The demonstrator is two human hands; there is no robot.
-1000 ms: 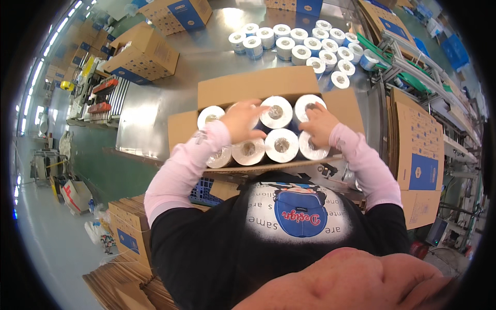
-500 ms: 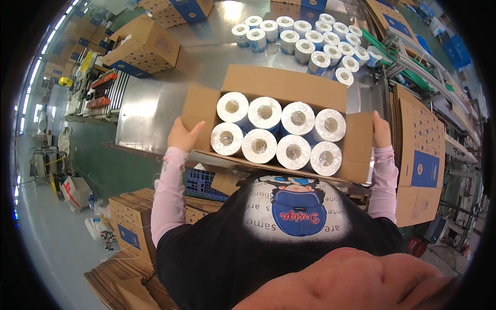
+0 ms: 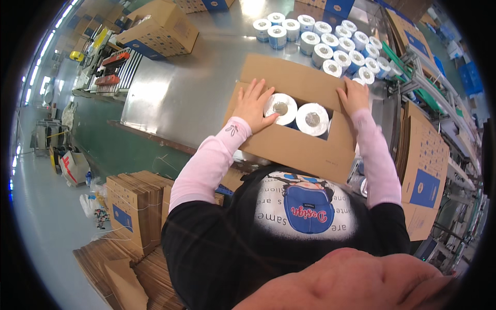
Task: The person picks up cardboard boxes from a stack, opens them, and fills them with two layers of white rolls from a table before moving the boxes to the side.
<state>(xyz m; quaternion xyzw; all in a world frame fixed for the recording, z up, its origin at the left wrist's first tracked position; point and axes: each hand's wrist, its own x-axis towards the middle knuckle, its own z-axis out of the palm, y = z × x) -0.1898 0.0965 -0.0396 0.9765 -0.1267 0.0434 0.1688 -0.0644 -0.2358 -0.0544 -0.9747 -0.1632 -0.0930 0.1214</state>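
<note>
Metal covers the table (image 3: 170, 98) that supports the box (image 3: 297, 147). Brown cardboard forms the box, likely heavy with its contents and stiff along the edges; for lifting, support it under both ends rather than by the flaps. The far flap (image 3: 292, 72) and near flap (image 3: 323, 157) of the box should bend easily at the creases; press them with a flat palm. Left hand (image 3: 250, 106): spread on the left end of the box. Right hand (image 3: 355, 97): fingers bent at the box's far right corner; whether they pinch cannot be told. The hands are apart. Two wrapped rolls (image 3: 312, 111) show in the box opening; loose rolls (image 3: 329, 40) stand beyond the box. Shiny wrapping is probably slippery; grip around the body.
</note>
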